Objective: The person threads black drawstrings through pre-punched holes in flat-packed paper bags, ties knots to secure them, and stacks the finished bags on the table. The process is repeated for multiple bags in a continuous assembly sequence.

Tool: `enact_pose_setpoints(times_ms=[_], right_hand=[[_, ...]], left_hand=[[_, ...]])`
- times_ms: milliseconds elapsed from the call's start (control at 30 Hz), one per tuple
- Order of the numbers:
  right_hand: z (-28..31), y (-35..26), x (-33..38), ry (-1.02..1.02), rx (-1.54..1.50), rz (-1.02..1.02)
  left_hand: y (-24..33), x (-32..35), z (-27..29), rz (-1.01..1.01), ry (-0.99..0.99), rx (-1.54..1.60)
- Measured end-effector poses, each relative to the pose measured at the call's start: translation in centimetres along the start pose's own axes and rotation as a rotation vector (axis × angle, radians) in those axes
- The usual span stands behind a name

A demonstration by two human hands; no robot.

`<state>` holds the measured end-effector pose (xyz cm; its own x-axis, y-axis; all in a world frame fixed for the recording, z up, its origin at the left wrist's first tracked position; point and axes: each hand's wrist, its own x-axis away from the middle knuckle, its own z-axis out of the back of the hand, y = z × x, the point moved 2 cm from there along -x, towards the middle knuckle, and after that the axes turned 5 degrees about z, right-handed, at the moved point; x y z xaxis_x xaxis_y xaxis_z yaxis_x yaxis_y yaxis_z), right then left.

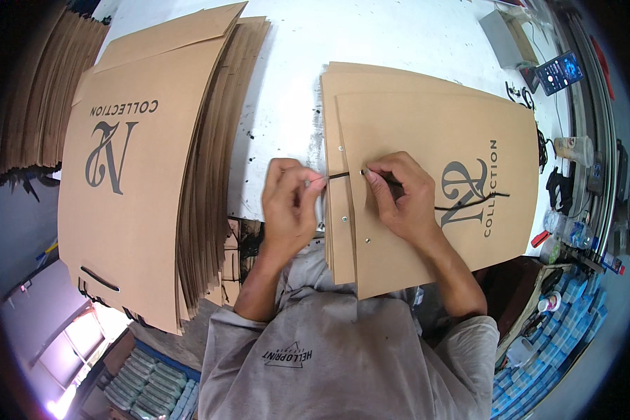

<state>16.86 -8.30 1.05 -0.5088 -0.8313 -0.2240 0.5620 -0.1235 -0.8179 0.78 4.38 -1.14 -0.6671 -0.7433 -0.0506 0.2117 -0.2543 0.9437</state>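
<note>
A stack of flat brown paper bags (pixel 406 126) with dark printing lies in front of me, small metal eyelets along its left edge. The top bag sits slightly askew over those beneath. A short taut stretch of black cord (pixel 339 175) crosses that edge to the fingertips of my left hand (pixel 290 199), which are pinched on its end. My right hand (pixel 406 192) rests over the top bag, thumb and forefinger pinched on the cord beside an eyelet. The cord's tail emerges past the right hand and lies across the printing.
A tall stack of brown bags (pixel 133 175), some with black handles, stands at left on the white table (pixel 287 91). More bags (pixel 52 84) are at the far left. At right are a grey box (pixel 505 38), phone (pixel 559 73), plastic cup (pixel 574 150) and bottle (pixel 574 231).
</note>
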Motion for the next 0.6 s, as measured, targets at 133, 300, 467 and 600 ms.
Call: enact_pose_setpoints(times_ms=[133, 300, 467, 600], right_hand=[[-0.1, -1.0, -0.2, -0.069, -0.026, 0.121], [-0.4, -0.8, 1.0, -0.034, -0.189, -0.013], [1.0, -4.9, 1.8, -0.025, 0.019, 0.502], [-0.6, -5.1, 1.9, 0.076, -0.371, 0.185]], left_hand=[[1.4, 0.5, 0.0, -0.051, -0.079, 0.192], [1.8, -0.1, -0.5, 0.320, -0.539, 0.529], [1.6, -1.0, -2.0, 0.499, -0.544, 0.502], [1.0, -0.3, -3.0, 0.467, -0.359, 0.690]])
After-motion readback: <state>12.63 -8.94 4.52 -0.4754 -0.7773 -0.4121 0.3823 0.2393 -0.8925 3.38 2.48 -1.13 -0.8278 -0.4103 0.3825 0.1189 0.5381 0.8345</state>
